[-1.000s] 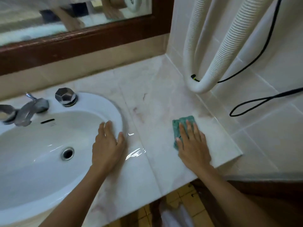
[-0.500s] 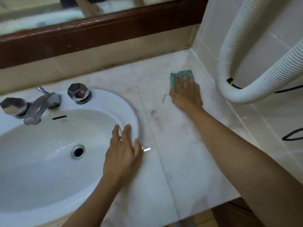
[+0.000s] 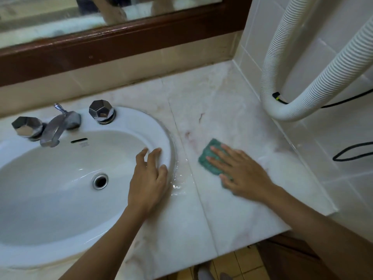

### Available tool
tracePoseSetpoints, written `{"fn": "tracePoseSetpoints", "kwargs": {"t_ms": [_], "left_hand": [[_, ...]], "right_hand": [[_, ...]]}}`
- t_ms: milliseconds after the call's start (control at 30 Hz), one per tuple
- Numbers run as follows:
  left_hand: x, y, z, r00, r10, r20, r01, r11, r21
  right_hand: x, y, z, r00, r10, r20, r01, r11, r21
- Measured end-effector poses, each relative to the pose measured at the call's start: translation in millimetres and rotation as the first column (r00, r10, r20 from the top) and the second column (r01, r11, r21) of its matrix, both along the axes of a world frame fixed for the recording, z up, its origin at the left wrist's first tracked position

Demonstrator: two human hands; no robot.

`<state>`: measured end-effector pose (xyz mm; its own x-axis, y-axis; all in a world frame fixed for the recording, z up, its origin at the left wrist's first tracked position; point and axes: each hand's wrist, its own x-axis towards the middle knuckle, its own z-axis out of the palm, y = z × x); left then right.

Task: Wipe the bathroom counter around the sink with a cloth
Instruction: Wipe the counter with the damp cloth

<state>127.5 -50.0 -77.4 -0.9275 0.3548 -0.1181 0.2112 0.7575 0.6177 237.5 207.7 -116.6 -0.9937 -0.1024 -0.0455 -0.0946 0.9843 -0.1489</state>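
**While L hand [image 3: 148, 184] rests on sink [image 3: 129, 118] rim, R hand [image 3: 242, 174] presses cloth [image 3: 207, 156] flat to counter [image 3: 222, 102]**

Where the marble counter runs right of the sink, the green cloth lies flat on it, btw the basin rim & the tiled wall [image 3: 343, 128], nearer the front edge than the back. R hand sits palm-down on top, fingers straight, pointing up-left. Nothing is curled round the cloth; the hand just presses it (hand & cloth are a bit blurred, so finer detail is lost). Cloth's far corner pokes out past the fingertips, and a strip also shows by the thumb.

L hand lies on the sink's right rim, fingers loosely spread & slightly bent, tips over the basin's inner slope, holding nothing. Just right of that hand a small wet patch [image 3: 177, 178] glints on the counter along the rim.

At the back of the sink: chrome faucet [image 3: 58, 126] w/ faceted knobs [image 3: 102, 111] either side. The drain [image 3: 100, 180] sits in the bowl's bottom. A white ribbed hose [image 3: 314, 83] loops down against the tiled wall above the counter's right side, w/ a black cable [image 3: 351, 152] nearby. A dark wood mirror frame [image 3: 121, 39] runs along the back.
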Motion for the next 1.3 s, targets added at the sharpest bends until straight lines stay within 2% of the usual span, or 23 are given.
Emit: {"fn": "tracePoseSetpoints", "kwargs": {"t_ms": [133,267,400,467,533,600,700,767,900,967,1033,1100,1167,1300], "left_hand": [[-2.0,1.8,-2.1,1.0,0.002,-0.013,-0.003,1.0,-0.018],[-3.7,0.5,-3.2,1.0,-0.012,-0.018,0.012,1.0,-0.014],[-5.3,-1.9,-4.6,1.0,-0.006,-0.025,0.006,1.0,-0.011],[-5.0,-2.2,-5.8,1.0,-0.009,-0.027,0.009,1.0,-0.008],[-4.6,-2.1,-6.0,1.0,-0.012,-0.024,0.012,1.0,0.004],[-4.1,-1.7,-6.6,1.0,-0.015,-0.023,0.015,1.0,0.015],[-2.7,-1.4,-8.5,1.0,-0.003,-0.025,0.003,1.0,0.006],[-2.6,-0.2,-10.1,0.999,-0.014,-0.041,0.014,1.0,-0.004],[-2.9,0.1,-10.0,0.999,-0.016,-0.047,0.015,0.999,-0.031],[-3.2,0.6,-9.5,0.999,-0.01,-0.051,0.008,0.999,-0.036],[-2.8,0.4,-8.5,0.999,-0.004,-0.043,0.002,0.999,-0.034],[-1.0,-0.9,-7.3,1.0,0.006,-0.026,-0.006,1.0,-0.021],[0.4,-2.4,-6.9,1.0,0.009,-0.022,-0.009,1.0,-0.002],[0.7,-2.9,-8.6,1.0,0.013,-0.028,-0.014,1.0,-0.014]], "right_hand": [[-50.1,48.6,7.1,0.951,-0.303,0.063,0.302,0.953,0.031],[-116.0,19.2,8.1,0.888,-0.45,0.094,0.448,0.893,0.037],[-96.0,-65.7,3.4,0.947,-0.314,0.064,0.318,0.946,-0.065],[-50.4,-88.9,4.4,0.976,-0.218,0.01,0.217,0.969,-0.114],[6.9,-84.1,3.0,0.987,-0.159,0.0,0.159,0.984,-0.086],[62.7,-52.8,3.1,0.978,-0.207,-0.004,0.207,0.978,-0.036],[104.3,8.0,4.6,0.899,-0.435,0.053,0.434,0.901,0.026],[91.8,35.4,3.3,0.829,-0.553,0.085,0.551,0.833,0.05],[6.2,34.1,6.6,0.757,-0.652,0.055,0.652,0.758,0.02],[-27.6,0.8,4.4,0.773,-0.632,0.051,0.634,0.772,-0.037],[-32.2,-46.6,3.2,0.849,-0.528,0.006,0.526,0.845,-0.102],[-3.4,-80.7,1.7,0.93,-0.366,-0.011,0.363,0.926,-0.106],[42.7,-79.7,3.1,0.958,-0.287,-0.017,0.284,0.955,-0.088],[121.1,-14.7,3.4,0.895,-0.443,0.04,0.443,0.896,0.013]]}}
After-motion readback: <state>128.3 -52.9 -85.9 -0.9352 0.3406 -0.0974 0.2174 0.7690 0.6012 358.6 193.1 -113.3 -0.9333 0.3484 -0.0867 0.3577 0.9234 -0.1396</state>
